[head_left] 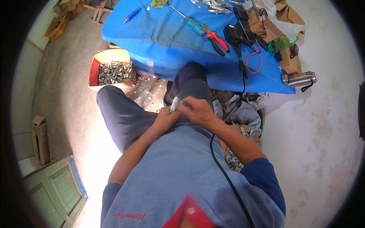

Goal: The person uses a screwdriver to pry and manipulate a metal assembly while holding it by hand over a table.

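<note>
Over my lap, in front of my shirt, my left hand (167, 118) is closed around a small white and grey piece (175, 103). Its upper end pokes up past the fingers; it is too small to name. My right hand (199, 111) meets it from the other side, with bent fingers pressed against the piece and partly hiding it. Beyond my knees, on the blue-covered table (156, 34), lie pliers (215, 40) with red and black handles and a teal-handled screwdriver (195, 26).
At the left of the table stands an open box (92, 72) of small metal parts. Black power adapters (234, 34), a pink cable (249, 62) and a steel flask (302, 79) lie at the table's right. A black cable (224, 171) runs down my shirt. Crumpled plastic (247, 114) lies beneath.
</note>
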The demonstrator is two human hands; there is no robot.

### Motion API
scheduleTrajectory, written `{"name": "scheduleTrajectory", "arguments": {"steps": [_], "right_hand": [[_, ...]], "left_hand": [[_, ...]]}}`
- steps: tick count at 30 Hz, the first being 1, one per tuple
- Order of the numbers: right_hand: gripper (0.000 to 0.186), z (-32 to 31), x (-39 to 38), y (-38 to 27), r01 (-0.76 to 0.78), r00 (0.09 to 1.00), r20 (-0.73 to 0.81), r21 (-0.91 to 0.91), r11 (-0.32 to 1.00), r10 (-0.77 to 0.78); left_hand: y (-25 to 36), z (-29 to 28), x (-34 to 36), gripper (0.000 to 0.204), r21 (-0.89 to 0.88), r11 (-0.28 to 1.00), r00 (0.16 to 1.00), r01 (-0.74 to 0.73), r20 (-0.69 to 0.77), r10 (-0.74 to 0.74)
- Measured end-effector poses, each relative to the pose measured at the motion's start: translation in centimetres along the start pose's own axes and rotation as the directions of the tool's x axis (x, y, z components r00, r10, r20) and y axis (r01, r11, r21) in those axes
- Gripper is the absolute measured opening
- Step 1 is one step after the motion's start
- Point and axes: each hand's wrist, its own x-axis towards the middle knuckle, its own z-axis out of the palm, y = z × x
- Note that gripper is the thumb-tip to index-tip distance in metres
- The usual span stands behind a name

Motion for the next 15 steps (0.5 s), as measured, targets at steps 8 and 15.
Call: {"name": "scheduleTrajectory", "arguments": {"steps": [8, 15], "right_hand": [[0.029, -3.0, 0.8, -0.1, -0.664, 0.723, 0.636, 0.534, 0.523, 0.269], [0.027, -1.5, 0.3, 0.0, -0.335, 0.913, 0.340, 0.314, 0.888, 0.224]], "left_hand": [[1.1, 0.6, -0.9, 0.025, -0.014, 0.993, 0.984, -0.115, 0.133, 0.116], [0.6, 0.1, -0.5, 0.027, 0.052, 0.998, 0.988, -0.034, 0.151, 0.026]]}}
